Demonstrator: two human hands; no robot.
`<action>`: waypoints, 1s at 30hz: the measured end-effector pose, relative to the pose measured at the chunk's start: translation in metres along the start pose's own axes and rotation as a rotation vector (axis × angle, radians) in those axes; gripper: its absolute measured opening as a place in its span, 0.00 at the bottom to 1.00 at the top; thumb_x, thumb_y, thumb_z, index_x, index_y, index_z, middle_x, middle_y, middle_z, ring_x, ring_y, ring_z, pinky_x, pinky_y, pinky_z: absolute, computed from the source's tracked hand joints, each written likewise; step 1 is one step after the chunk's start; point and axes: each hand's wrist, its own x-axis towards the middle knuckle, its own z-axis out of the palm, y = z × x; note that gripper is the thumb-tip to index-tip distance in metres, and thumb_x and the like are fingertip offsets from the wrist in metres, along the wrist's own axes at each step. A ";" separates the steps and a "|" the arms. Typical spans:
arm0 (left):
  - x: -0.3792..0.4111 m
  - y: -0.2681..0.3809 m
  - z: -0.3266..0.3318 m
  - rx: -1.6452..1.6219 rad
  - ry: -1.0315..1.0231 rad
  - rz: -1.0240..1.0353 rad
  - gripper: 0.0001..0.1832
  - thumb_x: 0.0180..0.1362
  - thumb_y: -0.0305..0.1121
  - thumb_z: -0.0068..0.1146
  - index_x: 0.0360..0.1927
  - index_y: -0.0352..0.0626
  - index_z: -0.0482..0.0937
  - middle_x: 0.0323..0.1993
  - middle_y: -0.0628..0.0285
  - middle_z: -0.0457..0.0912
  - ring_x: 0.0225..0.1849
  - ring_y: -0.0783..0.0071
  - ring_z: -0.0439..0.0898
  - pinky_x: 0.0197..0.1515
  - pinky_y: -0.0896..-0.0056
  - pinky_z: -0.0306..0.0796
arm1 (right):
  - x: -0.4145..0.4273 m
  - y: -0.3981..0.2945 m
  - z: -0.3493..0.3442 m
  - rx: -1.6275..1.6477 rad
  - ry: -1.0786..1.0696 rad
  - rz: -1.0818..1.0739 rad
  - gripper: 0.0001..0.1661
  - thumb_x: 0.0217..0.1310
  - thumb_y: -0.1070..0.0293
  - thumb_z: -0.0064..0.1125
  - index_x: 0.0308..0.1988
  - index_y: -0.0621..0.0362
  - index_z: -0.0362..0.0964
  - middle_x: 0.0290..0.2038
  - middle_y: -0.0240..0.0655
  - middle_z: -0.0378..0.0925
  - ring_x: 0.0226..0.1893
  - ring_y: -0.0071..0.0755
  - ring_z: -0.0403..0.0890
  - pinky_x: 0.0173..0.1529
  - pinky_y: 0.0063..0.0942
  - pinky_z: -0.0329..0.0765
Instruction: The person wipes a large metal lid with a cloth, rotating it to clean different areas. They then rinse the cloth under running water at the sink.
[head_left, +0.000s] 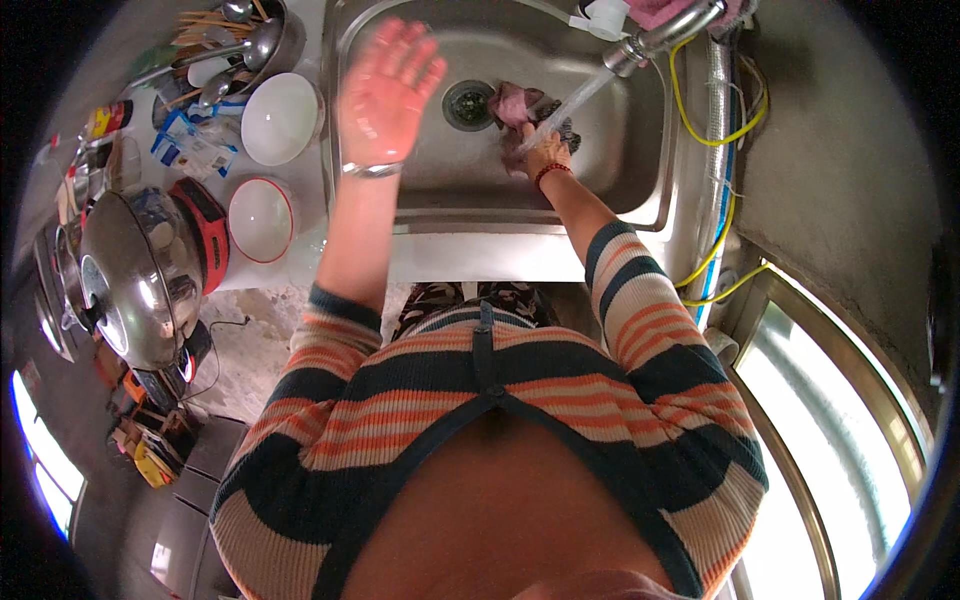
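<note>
My left hand (384, 105) is raised over the left side of the stainless steel sink (450, 176). It is wet and slightly blurred, palm up, fingers apart, with nothing in it; a silver bangle circles the wrist. Down in the basin, my right hand (546, 154) grips a wet cloth (516, 105), pinkish and dark, right of the drain (469, 105). Running water from the metal faucet (624, 58) falls onto this hand and the cloth. A red bead bracelet is on the right wrist. The fingers partly hide the cloth.
Left of the sink stand a white bowl (279, 118), a red-rimmed bowl (260, 220), a plastic packet (193, 142) and a pot of utensils (289, 45). A lidded metal pan (142, 277) stands nearer me. A yellow hose (686, 112) runs along the right.
</note>
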 end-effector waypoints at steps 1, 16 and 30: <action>-0.006 0.026 0.023 -0.021 -0.113 0.088 0.22 0.66 0.41 0.51 0.60 0.43 0.73 0.56 0.55 0.77 0.58 0.57 0.75 0.59 0.50 0.71 | 0.007 0.005 0.004 0.023 -0.032 0.064 0.29 0.59 0.56 0.63 0.58 0.50 0.66 0.47 0.47 0.78 0.50 0.54 0.78 0.56 0.46 0.76; -0.020 -0.097 -0.021 0.363 0.391 -0.675 0.46 0.54 0.65 0.62 0.70 0.52 0.61 0.66 0.56 0.66 0.63 0.59 0.68 0.57 0.26 0.64 | -0.038 -0.019 -0.133 1.594 -0.080 0.244 0.21 0.59 0.81 0.57 0.52 0.60 0.63 0.42 0.41 0.78 0.36 0.37 0.83 0.34 0.33 0.82; -0.010 -0.226 -0.116 -0.545 0.186 -0.537 0.33 0.66 0.65 0.40 0.37 0.42 0.78 0.36 0.57 0.83 0.41 0.58 0.82 0.51 0.50 0.76 | -0.062 -0.030 -0.064 0.685 0.186 -0.223 0.35 0.66 0.53 0.55 0.70 0.46 0.59 0.68 0.49 0.55 0.63 0.53 0.62 0.66 0.44 0.61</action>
